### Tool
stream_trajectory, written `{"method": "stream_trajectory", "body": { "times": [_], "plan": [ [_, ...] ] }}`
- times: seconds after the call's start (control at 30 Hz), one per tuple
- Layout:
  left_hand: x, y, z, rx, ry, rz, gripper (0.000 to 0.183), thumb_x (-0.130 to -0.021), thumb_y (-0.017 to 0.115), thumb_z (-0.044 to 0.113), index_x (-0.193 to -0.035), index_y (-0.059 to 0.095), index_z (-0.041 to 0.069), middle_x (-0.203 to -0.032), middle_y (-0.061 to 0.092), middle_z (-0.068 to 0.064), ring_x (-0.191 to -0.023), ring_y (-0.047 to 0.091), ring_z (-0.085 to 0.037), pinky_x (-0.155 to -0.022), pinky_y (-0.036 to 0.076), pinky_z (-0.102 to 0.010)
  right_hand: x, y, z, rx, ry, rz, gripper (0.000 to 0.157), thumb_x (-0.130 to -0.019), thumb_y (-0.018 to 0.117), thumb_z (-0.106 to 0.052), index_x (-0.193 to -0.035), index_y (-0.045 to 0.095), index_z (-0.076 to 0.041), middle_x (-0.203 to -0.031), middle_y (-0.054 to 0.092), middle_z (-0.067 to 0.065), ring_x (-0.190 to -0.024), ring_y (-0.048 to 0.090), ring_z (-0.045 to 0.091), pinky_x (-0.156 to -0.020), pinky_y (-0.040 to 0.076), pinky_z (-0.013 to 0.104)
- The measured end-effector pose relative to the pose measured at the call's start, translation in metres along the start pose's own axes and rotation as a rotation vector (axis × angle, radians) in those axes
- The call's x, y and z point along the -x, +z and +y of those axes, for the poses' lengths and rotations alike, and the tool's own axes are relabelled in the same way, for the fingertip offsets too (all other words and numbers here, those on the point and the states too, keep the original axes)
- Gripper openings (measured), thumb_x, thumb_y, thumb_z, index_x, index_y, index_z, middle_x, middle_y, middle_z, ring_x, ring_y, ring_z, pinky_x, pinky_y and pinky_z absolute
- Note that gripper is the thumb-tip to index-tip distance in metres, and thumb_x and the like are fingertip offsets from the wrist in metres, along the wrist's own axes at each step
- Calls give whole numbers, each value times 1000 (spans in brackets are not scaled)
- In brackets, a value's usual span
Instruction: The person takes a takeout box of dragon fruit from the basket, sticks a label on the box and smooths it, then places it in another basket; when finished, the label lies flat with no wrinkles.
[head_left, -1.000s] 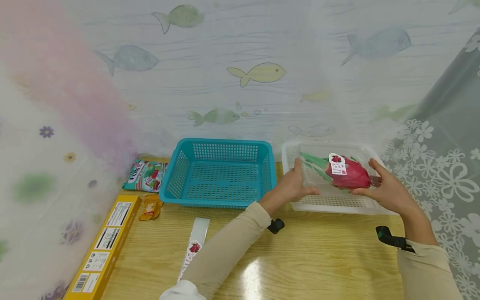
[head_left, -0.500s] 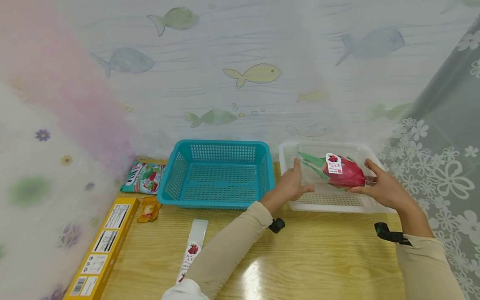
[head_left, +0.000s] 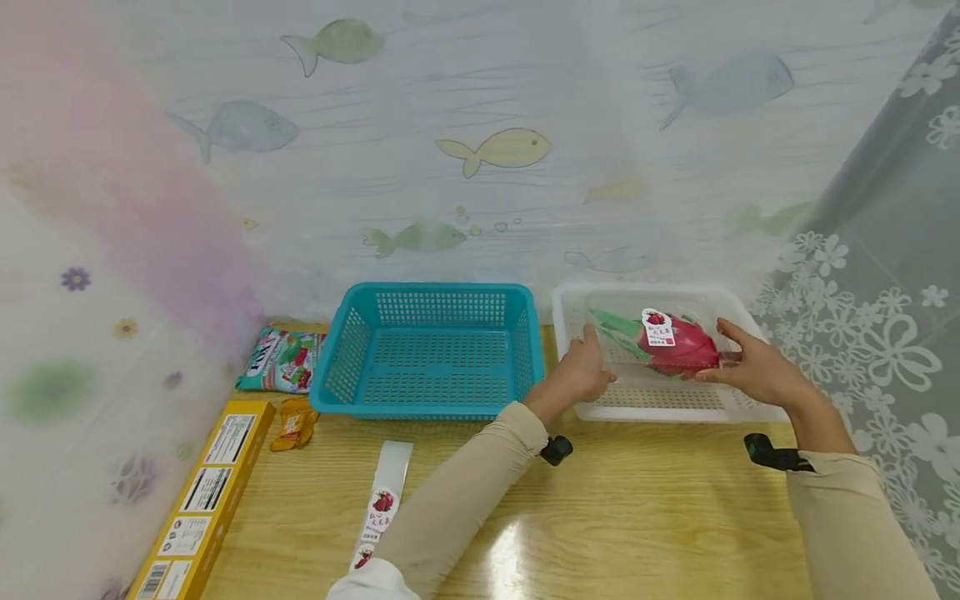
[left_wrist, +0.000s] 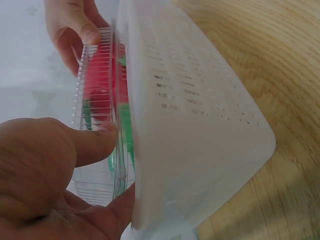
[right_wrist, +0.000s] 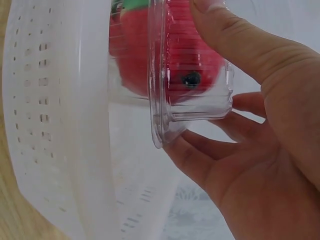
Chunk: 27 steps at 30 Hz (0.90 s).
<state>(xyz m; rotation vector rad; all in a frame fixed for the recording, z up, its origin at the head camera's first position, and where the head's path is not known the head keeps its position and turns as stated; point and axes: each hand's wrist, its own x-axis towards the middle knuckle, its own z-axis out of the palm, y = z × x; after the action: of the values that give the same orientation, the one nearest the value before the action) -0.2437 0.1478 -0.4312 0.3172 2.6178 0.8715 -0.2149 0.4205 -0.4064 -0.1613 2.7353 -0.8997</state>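
A clear plastic clamshell box [head_left: 621, 360] holds a pink dragon fruit [head_left: 692, 347] with green leafy ends. On its lid is a white sticker [head_left: 658, 327] with a red fruit picture. My left hand [head_left: 577, 377] grips the box's left end, thumb on the near side. The opposite end is held by my right hand [head_left: 767, 372], its thumb in front and fingers spread behind. Beneath and around the box is a white perforated basket [head_left: 675, 415]. The left wrist view shows the box's lower part behind the basket rim [left_wrist: 132, 110].
A teal basket [head_left: 438, 410] stands to the left of the white one. Farther left are a green snack bag [head_left: 281, 360], a small orange packet [head_left: 295, 423] and a long yellow box [head_left: 202, 508]. A sticker strip [head_left: 382, 508] lies beside my left sleeve [head_left: 465, 492].
Both hands have lowered the box slightly into the white basket, keeping their hold. The head view has shifted a little, moving the scene slightly leftward.
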Motion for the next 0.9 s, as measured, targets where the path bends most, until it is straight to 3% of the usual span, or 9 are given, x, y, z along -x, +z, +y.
{"method": "stream_trajectory", "body": {
  "times": [0.07,0.13,0.23,0.3,0.43,0.5,0.63,0.73,0.9],
  "plan": [
    [-2,1,2,15,-26,-16,93,-101,65,29,-165,1,10,-166,27,-21,-138,53,-28,-103,50,-30,-2,0,2,0,-2,-11,108,-97,72,-33,-160,-7,5,-164,3,38,-138,32,65,-100,48,66],
    [-4,2,3,12,-39,-27,93,-101,65,27,-165,0,10,-167,23,-22,-121,64,-26,-87,53,-27,-5,0,4,2,-7,-16,107,-97,72,-31,-160,-6,6,-164,2,39,-138,31,65,-101,47,66],
    [-7,4,3,8,-45,-40,91,-102,63,25,-165,-1,10,-168,20,-22,-94,69,-24,-66,47,-28,-8,0,7,8,-15,-23,107,-97,72,-29,-160,-6,7,-163,3,40,-137,32,66,-102,45,68],
    [-9,6,3,6,-45,-45,91,-102,63,25,-165,-1,9,-168,19,-23,-90,69,-23,-65,46,-28,-11,-1,8,15,-17,-27,107,-96,73,-29,-160,-5,6,-163,4,40,-137,32,65,-102,45,68],
    [-10,8,3,-26,-50,-45,90,-102,62,27,-165,1,7,-168,21,-23,-114,67,-26,-84,53,-27,-14,-3,10,11,-30,-37,105,-96,73,-27,-160,-3,7,-163,6,40,-137,32,66,-102,44,69],
    [-9,9,4,-41,-53,-48,89,-103,61,28,-164,1,6,-167,22,-23,-120,66,-26,-87,53,-27,-15,-3,11,8,-31,-42,105,-96,73,-26,-160,-2,8,-163,6,40,-137,31,67,-102,44,69],
    [-11,10,6,-51,-79,-72,87,-105,58,28,-165,-1,9,-168,21,-20,-94,73,-24,-63,48,-28,-16,-3,12,1,-31,-48,103,-96,74,-26,-160,0,8,-163,7,39,-136,32,67,-102,44,69],
    [-12,10,9,-114,-98,-83,84,-106,56,30,-165,0,10,-168,24,-18,-72,69,-21,-53,41,-29,-17,-2,12,-1,-32,-46,103,-95,74,-26,-160,1,8,-163,8,39,-136,32,67,-102,44,70],
    [-15,12,11,-225,-104,-102,82,-107,55,25,-165,-1,10,-168,25,-15,-64,60,-16,-54,41,-29,-18,-1,14,7,-19,-46,104,-95,75,-26,-160,2,8,-162,9,40,-135,34,66,-102,43,71]
  ]
}}
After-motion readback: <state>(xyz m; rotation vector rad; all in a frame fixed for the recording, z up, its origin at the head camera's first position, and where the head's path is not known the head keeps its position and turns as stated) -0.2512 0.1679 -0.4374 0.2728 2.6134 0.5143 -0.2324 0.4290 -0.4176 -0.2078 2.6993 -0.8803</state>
